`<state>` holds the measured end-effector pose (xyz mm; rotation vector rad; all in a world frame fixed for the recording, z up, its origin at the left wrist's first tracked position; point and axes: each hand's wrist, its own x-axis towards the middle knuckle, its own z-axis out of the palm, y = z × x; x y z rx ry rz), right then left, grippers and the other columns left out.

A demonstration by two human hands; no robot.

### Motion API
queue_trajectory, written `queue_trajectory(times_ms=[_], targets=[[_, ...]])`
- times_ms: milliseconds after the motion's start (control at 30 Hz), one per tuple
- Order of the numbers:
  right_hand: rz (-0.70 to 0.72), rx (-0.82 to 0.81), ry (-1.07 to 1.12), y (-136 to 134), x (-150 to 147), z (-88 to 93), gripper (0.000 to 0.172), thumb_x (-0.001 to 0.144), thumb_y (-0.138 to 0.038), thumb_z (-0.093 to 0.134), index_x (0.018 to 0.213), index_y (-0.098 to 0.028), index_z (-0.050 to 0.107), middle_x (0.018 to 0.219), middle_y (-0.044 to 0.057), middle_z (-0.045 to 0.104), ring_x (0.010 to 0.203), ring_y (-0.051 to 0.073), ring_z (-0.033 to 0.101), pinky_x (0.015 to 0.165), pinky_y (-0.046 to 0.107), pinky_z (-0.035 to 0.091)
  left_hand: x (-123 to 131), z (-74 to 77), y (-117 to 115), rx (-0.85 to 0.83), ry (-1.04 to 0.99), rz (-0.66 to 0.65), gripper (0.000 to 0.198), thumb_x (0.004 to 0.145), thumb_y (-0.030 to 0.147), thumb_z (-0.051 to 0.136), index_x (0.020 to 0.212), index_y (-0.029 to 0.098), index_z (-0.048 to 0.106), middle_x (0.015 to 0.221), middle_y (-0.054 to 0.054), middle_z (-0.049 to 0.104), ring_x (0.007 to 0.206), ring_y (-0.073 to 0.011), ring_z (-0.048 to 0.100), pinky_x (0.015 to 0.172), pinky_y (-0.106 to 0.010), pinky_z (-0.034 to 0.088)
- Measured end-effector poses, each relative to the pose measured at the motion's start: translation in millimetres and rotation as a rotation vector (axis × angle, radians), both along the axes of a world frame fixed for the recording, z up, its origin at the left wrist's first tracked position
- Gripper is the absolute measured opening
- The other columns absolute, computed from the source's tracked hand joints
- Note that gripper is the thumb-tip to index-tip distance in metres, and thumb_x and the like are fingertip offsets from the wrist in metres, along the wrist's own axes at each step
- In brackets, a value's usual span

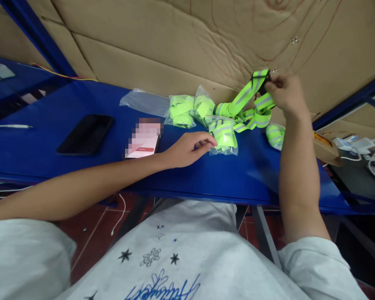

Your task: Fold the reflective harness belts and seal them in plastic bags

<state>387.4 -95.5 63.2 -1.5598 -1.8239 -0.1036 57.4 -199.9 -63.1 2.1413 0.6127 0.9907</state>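
My right hand (pixel 287 93) is raised at the back right, its fingers closed on a loose neon-yellow reflective strap (pixel 248 93) with grey stripes and black parts. The strap hangs in loops down to the desk. My left hand (pixel 192 148) rests low over the desk, fingers curled and thumb near the fingertips. Those fingertips meet the left edge of a clear plastic bag (pixel 225 135) with a folded neon strap inside; whether they pinch it is hard to see. Behind it lie two more bagged straps, one bag (pixel 181 110) left of the other bag (pixel 203 106).
A blue desk (pixel 175 179) carries a black phone (pixel 86 134), a phone with a lit, blurred screen (pixel 145 139) and a flat clear plastic bag (pixel 145 102). Another bagged strap (pixel 275 135) sits beside my right forearm. Brown cardboard (pixel 143 54) walls the back. Cables and small boxes lie far right.
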Motion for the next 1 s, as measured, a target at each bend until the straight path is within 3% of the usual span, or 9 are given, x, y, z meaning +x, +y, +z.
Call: queue_trajectory(times_ms=[100, 167, 267, 367, 467, 567, 700, 867, 1000], targets=[[0.079, 0.209, 0.0, -43, -33, 23.8, 0.016, 0.1, -0.015, 0.059, 0.106, -0.01, 0.072, 0.098, 0.011, 0.074, 0.082, 0.014, 0.061, 0.076, 0.029, 0.043, 0, 0.3, 0, -0.027, -0.105, 0.011, 0.029, 0.103, 0.042, 0.058, 0.114, 0.018, 0.069, 0.105, -0.007, 0.076, 0.09, -0.0148, 0.072, 0.079, -0.026, 0.054], [0.197, 0.251, -0.152, -75, -61, 21.7, 0.019, 0.101, -0.017, 0.059, 0.115, -0.015, 0.072, 0.111, 0.012, 0.076, 0.095, 0.02, 0.066, 0.084, 0.032, 0.045, -2, 3.2, 0, 0.042, -0.207, 0.075, 0.031, 0.103, 0.045, 0.059, 0.119, 0.02, 0.065, 0.109, -0.008, 0.073, 0.092, -0.0153, 0.07, 0.083, -0.029, 0.054], [0.449, 0.165, -0.512, -117, -95, -10.0, 0.023, 0.105, -0.03, 0.058, 0.12, -0.021, 0.073, 0.112, 0.01, 0.077, 0.104, 0.027, 0.069, 0.095, 0.041, 0.043, -6, 11.2, -3, 0.309, -0.278, 0.245, 0.034, 0.101, 0.047, 0.062, 0.125, 0.024, 0.061, 0.125, -0.01, 0.066, 0.114, -0.0205, 0.064, 0.1, -0.038, 0.05], [0.57, 0.082, -0.633, -142, -106, -53.9, 0.033, 0.111, -0.037, 0.047, 0.125, -0.021, 0.072, 0.111, 0.009, 0.078, 0.102, 0.026, 0.069, 0.095, 0.043, 0.042, -9, 15.1, -6, 0.481, -0.07, 0.281, 0.044, 0.095, 0.055, 0.067, 0.127, 0.026, 0.06, 0.136, -0.01, 0.061, 0.132, -0.0273, 0.054, 0.115, -0.048, 0.038], [0.638, -0.019, -0.615, -148, -94, -82.2, 0.045, 0.108, -0.053, 0.051, 0.136, -0.021, 0.065, 0.128, 0.01, 0.074, 0.114, 0.027, 0.068, 0.105, 0.044, 0.038, -6, 6.9, -4, 0.457, 0.2, 0.194, 0.046, 0.093, 0.052, 0.069, 0.13, 0.026, 0.061, 0.142, -0.01, 0.059, 0.135, -0.0306, 0.051, 0.116, -0.052, 0.031], [0.573, -0.089, -0.557, -145, -75, -89.7, 0.054, 0.099, -0.065, 0.06, 0.133, -0.023, 0.064, 0.133, 0.011, 0.072, 0.123, 0.031, 0.065, 0.113, 0.049, 0.031, -2, -6.4, 2, 0.416, 0.358, 0.15, 0.041, 0.096, 0.042, 0.066, 0.132, 0.024, 0.063, 0.14, -0.012, 0.06, 0.135, -0.0324, 0.051, 0.117, -0.056, 0.025], [0.515, -0.162, -0.523, -144, -65, -89.0, 0.053, 0.094, -0.068, 0.067, 0.121, -0.023, 0.066, 0.121, 0.01, 0.075, 0.116, 0.032, 0.068, 0.108, 0.048, 0.033, -2, -13.1, 4, 0.404, 0.406, 0.163, 0.033, 0.095, 0.038, 0.066, 0.126, 0.025, 0.069, 0.136, -0.011, 0.06, 0.129, -0.0319, 0.053, 0.114, -0.056, 0.027], [0.61, -0.237, -0.487, -152, -79, -94.5, 0.049, 0.094, -0.064, 0.071, 0.119, -0.022, 0.069, 0.118, 0.01, 0.075, 0.112, 0.03, 0.069, 0.105, 0.045, 0.036, -1, -11.4, 0, 0.519, 0.471, 0.139, 0.036, 0.088, 0.048, 0.075, 0.117, 0.027, 0.073, 0.125, -0.011, 0.06, 0.124, -0.034, 0.05, 0.114, -0.059, 0.025], [0.605, -0.247, -0.485, -155, -86, -100.5, 0.05, 0.094, -0.061, 0.072, 0.121, -0.019, 0.069, 0.118, 0.011, 0.076, 0.111, 0.032, 0.069, 0.102, 0.044, 0.038, 2, -13.0, 1, 0.485, 0.469, 0.131, 0.028, 0.084, 0.04, 0.077, 0.105, 0.022, 0.072, 0.124, -0.011, 0.059, 0.123, -0.0337, 0.051, 0.109, -0.057, 0.029]])
